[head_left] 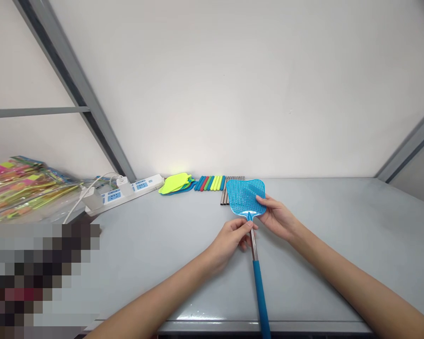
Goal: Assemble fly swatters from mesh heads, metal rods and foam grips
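Blue sleeve (260, 294) nearest, crossing the front edge of the desk (134, 278); metal rod (255, 247) runs up from it. Left hand (231, 240): grip closed about the neck of the blue swatter (246, 195), held over mid-desk. Right hand (278, 217): grip pinching its mesh head, thumb on top. My judgement: keep head and rod aligned, work from the stiff neck, spare the mesh. Beyond: metal tubes (224, 200), coloured sleeves (209, 183), yellow swatter heads (175, 183).

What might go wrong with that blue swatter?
The blue handle crosses the table's front edge, so a bump could knock it. The left hand grips near where the swatter head meets the metal tube; that joint might slip. The right hand holds that perforated head, which may flex.
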The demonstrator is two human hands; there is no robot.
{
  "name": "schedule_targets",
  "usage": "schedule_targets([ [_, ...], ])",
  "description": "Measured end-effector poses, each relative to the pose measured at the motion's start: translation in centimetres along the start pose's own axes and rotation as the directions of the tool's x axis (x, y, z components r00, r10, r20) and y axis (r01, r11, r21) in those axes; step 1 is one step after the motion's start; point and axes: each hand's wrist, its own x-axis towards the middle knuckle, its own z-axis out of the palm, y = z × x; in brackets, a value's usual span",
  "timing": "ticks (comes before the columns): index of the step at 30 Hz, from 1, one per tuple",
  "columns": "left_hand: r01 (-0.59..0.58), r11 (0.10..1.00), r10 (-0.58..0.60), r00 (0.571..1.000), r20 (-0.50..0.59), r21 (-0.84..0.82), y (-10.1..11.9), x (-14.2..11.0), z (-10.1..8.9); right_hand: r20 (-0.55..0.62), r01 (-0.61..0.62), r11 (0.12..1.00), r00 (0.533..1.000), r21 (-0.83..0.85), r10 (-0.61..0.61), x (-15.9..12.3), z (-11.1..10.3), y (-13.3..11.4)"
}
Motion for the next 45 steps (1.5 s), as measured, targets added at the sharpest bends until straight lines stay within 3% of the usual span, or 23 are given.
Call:
schedule_targets([
  [5, 0.006, 1.0, -0.006, 1.0, 0.011, -0.025, -0.3, 0.2, -0.3, 0.079, -0.055, 0.998, 0.995, -0.037, 0.058, -0.4, 0.5, 0.1],
  [10, 0.003, 0.999, -0.002, 0.999, 0.038, -0.034, -0.4, 0.3, -0.4, 0.051, -0.077, 0.994, 0.995, -0.075, 0.081, -0.4, 0.5, 0.2],
  [22, -0.025, 0.999, 0.027, 0.997, -0.07, 0.029, 0.2, 0.1, -0.5, 0.007, -0.11, 0.985, 0.994, -0.137, 0.112, -0.6, 0.6, 0.3],
  [29, -0.037, 0.997, 0.031, 0.995, -0.093, -0.066, 0.4, 0.2, -0.8, -0.005, -0.077, 0.99, 0.997, -0.118, 0.077, -0.5, 0.7, 0.3],
  [34, -0.061, 0.984, 0.048, 0.995, -0.084, -0.165, 1.0, 0.3, -1.2, 0.015, -0.115, 0.989, 0.993, -0.096, 0.117, -0.5, 0.4, 0.5],
  [41, -0.035, 0.91, 0.009, 0.998, -0.066, -0.414, 2.0, 0.4, -1.8, 0.015, -0.237, 0.925, 0.967, -0.296, 0.253, 0.0, -0.6, 1.5],
  [45, -0.077, 0.854, 0.009, 0.991, -0.135, -0.515, 2.0, 0.6, -2.3, 0.074, -0.247, 0.864, 0.948, -0.439, 0.308, -0.4, 0.2, 1.4],
])
